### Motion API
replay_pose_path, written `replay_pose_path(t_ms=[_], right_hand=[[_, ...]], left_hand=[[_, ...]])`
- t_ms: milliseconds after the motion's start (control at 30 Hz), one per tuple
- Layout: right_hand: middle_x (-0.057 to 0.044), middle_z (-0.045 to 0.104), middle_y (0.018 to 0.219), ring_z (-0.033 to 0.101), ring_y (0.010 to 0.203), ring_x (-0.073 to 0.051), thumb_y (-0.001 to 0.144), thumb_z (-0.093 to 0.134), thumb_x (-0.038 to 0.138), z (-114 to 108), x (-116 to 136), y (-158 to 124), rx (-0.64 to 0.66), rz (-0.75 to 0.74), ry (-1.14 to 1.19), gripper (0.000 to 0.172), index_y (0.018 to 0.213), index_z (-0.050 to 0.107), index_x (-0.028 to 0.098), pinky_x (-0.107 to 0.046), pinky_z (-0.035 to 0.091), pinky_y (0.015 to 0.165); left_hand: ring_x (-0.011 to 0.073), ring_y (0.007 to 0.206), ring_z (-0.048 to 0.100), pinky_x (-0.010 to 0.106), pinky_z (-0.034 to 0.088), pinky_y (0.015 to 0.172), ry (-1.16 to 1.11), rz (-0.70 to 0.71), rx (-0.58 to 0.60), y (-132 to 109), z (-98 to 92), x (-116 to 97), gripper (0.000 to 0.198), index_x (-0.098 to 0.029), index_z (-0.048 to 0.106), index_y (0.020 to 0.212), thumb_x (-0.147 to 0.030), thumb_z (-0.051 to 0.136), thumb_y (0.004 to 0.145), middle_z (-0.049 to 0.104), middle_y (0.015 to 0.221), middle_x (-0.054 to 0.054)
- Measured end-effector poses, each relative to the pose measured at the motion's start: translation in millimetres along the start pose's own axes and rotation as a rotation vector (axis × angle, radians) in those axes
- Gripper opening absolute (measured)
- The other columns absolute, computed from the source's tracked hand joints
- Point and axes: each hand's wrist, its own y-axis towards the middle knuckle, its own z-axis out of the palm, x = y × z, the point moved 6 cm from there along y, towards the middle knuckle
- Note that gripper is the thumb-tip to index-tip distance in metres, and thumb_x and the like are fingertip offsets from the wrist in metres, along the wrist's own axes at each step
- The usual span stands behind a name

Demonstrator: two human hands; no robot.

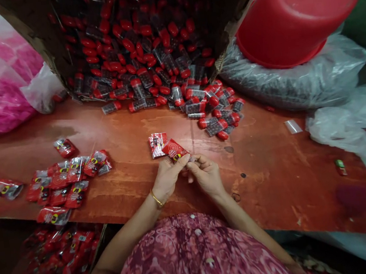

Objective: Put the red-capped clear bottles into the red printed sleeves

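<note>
Red packet [174, 149], long axis pointing to ten o'clock from the fingers [182, 161]: left hand [168, 175] nearer, gripping it; right hand [207, 176] pinching its near end!

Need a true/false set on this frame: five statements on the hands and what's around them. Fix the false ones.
1. The bare left hand and bare right hand are both on one red printed plastic packet. True.
2. The gold bracelet is on the right wrist. False: it is on the left wrist.
3. Clear plastic tubes with red ends lie both in the brown cardboard box and on the reddish wooden table. True.
4. The big red plastic bucket rests directly on bare wood. False: it rests on a bulging clear plastic bag.
5. A second red printed packet lies just beyond the hands. True.
</note>
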Motion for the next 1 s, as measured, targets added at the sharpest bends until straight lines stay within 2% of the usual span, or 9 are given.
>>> replay_pose_path(t_ms=[133,233,433,533,667,733,800,867,1000], right_hand=[[0.009,0.043,0.047,0.038,0.039,-0.005,0.056,0.076,0.043,-13.0,-4.0,11.7,-0.134,-0.115,-0.103,0.038,0.057,0.045,0.02,-0.019,0.033,0.04],[0.01,0.037,0.05,0.031,0.044,-0.005,0.054,0.078,0.041,-12.1,-0.1,18.4,-0.18,-0.259,-0.232,0.041,0.057,0.043,0.021,-0.019,0.029,0.043],[0.005,0.048,0.056,0.041,0.051,-0.01,0.062,0.072,0.05,18.2,11.3,23.9,0.026,-0.417,-0.555,0.036,0.061,0.049,0.022,-0.023,0.036,0.052],[0.001,0.055,0.062,0.047,0.055,-0.012,0.068,0.067,0.052,18.3,18.7,24.5,0.084,-0.482,-0.704,0.033,0.07,0.055,0.022,-0.025,0.04,0.056],[-0.009,0.062,0.08,0.055,0.072,-0.019,0.083,0.048,0.048,-29.6,27.2,38.7,-0.245,-0.5,-1.025,0.034,0.094,0.059,0.017,-0.032,0.043,0.068],[-0.017,0.06,0.102,0.053,0.093,-0.026,0.085,0.043,0.046,-54.3,27.7,48.5,-0.404,-0.508,-1.21,0.042,0.106,0.056,0.012,-0.04,0.041,0.08],[-0.022,0.052,0.119,0.048,0.104,-0.031,0.086,0.041,0.044,-71.5,24.0,57.8,-0.505,-0.48,-1.341,0.046,0.113,0.053,0.01,-0.046,0.037,0.086],[-0.022,0.048,0.127,0.044,0.11,-0.033,0.086,0.04,0.043,-76.2,18.3,63.7,-0.499,-0.469,-1.413,0.045,0.114,0.053,0.011,-0.049,0.034,0.089],[-0.017,0.052,0.126,0.041,0.116,-0.031,0.085,0.044,0.041,-66.0,10.3,60.1,-0.353,-0.519,-1.448,0.037,0.108,0.056,0.015,-0.052,0.027,0.096]], left_hand=[[0.0104,0.064,0.061,0.022,0.048,0.064,-0.087,-0.068,-0.043,-2.7,-7.0,4.3,0.034,-0.013,0.065,0.074,-0.034,0.081,0.052,0.066,0.069,0.001],[0.0141,0.065,0.065,0.027,0.051,0.067,-0.07,-0.199,-0.024,-5.1,-10.9,6.7,0.036,-0.014,0.066,0.077,-0.037,0.08,0.053,0.07,0.072,0.004],[0.0147,0.061,0.066,0.027,0.053,0.064,-0.022,-0.267,-0.061,-8.1,-32.0,0.2,0.029,-0.014,0.065,0.081,-0.031,0.077,0.06,0.071,0.069,0.004],[0.013,0.063,0.066,0.024,0.053,0.065,-0.09,-0.117,-0.221,-5.9,-64.0,-18.2,0.019,-0.016,0.063,0.073,-0.032,0.072,0.067,0.069,0.067,0.002],[0.0106,0.095,0.064,0.02,0.05,0.081,-0.199,0.282,-0.599,-12.1,-125.0,-64.3,0.027,-0.022,0.061,0.073,-0.046,0.053,0.081,0.071,0.09,0.001],[0.011,0.11,0.057,0.021,0.047,0.088,-0.209,0.421,-0.652,-15.1,-137.0,-79.9,0.039,-0.023,0.062,0.079,-0.056,0.042,0.083,0.067,0.107,0.003],[0.0153,0.113,0.055,0.026,0.047,0.091,-0.154,0.411,-0.604,-10.7,-131.0,-81.4,0.048,-0.021,0.063,0.086,-0.062,0.038,0.08,0.064,0.114,0.007],[0.0209,0.11,0.058,0.034,0.047,0.092,0.026,0.354,-0.549,-2.9,-115.0,-74.9,0.049,-0.018,0.063,0.095,-0.061,0.049,0.075,0.064,0.113,0.012],[0.0298,0.126,0.042,0.048,0.031,0.104,0.849,0.507,-0.46,11.0,-77.0,-74.6,0.045,-0.021,0.065,0.103,-0.042,0.071,0.064,0.056,0.127,0.012]])
